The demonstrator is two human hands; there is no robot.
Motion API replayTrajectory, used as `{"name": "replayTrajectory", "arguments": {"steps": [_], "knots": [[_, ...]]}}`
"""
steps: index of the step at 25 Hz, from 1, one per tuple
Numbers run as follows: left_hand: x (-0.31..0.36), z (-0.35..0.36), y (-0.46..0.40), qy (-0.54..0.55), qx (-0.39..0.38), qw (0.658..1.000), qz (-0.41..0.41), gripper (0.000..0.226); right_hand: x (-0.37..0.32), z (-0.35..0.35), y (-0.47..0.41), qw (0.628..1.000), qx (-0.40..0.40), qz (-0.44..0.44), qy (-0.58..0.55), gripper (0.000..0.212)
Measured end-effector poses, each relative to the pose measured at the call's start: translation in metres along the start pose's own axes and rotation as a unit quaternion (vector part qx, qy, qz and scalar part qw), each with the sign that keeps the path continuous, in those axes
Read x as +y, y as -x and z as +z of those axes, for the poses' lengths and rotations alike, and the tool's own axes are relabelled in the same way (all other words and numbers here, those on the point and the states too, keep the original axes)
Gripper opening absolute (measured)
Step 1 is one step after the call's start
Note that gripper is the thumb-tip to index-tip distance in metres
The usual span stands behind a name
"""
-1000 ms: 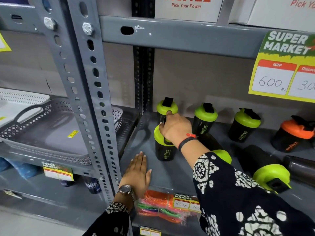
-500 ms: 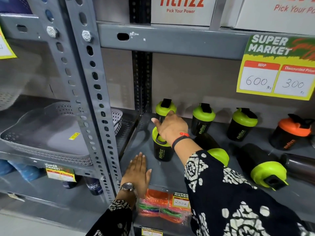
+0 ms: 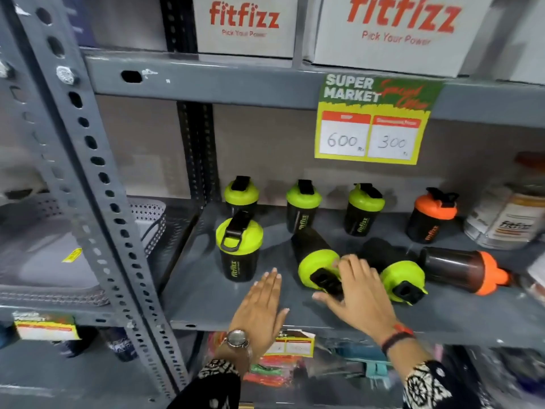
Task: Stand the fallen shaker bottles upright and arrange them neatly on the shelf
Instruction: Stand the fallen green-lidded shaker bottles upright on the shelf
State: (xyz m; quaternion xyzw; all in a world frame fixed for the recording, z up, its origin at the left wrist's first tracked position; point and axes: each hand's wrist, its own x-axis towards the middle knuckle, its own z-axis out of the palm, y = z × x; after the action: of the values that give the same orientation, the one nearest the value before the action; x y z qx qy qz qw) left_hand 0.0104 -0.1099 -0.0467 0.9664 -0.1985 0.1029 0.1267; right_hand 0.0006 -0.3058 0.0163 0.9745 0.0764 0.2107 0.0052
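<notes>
Right hand (image 3: 358,290) has let go of the upright shaker (image 3: 239,249), fingers now spread over the fallen shaker (image 3: 317,261) at its 3 o'clock; left hand (image 3: 261,305) still flat, open on the shelf (image 3: 206,302); another fallen shaker (image 3: 395,270) just right.

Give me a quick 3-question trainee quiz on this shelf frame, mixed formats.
1. How many shaker bottles lie on their sides on the shelf?
2. True or false: the right hand is at the lid of the nearest fallen green-lidded bottle.
3. Which describes the left hand? A) gripping a bottle B) flat and open on the shelf C) holding the price tag

Key:
1. Three: two green-lidded, including the second fallen green-lidded bottle, plus the fallen orange-lidded bottle.
2. True; the fingers are open, not yet closed on it.
3. B
</notes>
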Motion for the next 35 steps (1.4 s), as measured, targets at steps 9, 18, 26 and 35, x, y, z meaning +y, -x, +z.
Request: {"name": "replayTrajectory", "arguments": {"steps": [9, 18, 26, 35], "knots": [[-0.001, 0.017, -0.024, 0.001, -0.043, 0.998, -0.046, 0.071, -0.003, 0.02, 0.0, 0.997, -0.049, 0.061, -0.024, 0.046], [-0.002, 0.019, -0.023, 0.01, -0.06, 0.996, -0.06, 0.078, 0.019, -0.034, -0.067, 0.994, -0.036, -0.034, -0.095, 0.038], [-0.004, 0.023, -0.024, 0.022, -0.037, 0.999, -0.017, 0.08, 0.001, -0.046, -0.118, 0.974, -0.205, -0.062, -0.069, 0.044], [-0.002, 0.021, -0.023, 0.014, -0.031, 0.999, -0.012, 0.084, -0.021, -0.047, -0.114, 0.988, -0.133, 0.053, -0.054, 0.04]]}}
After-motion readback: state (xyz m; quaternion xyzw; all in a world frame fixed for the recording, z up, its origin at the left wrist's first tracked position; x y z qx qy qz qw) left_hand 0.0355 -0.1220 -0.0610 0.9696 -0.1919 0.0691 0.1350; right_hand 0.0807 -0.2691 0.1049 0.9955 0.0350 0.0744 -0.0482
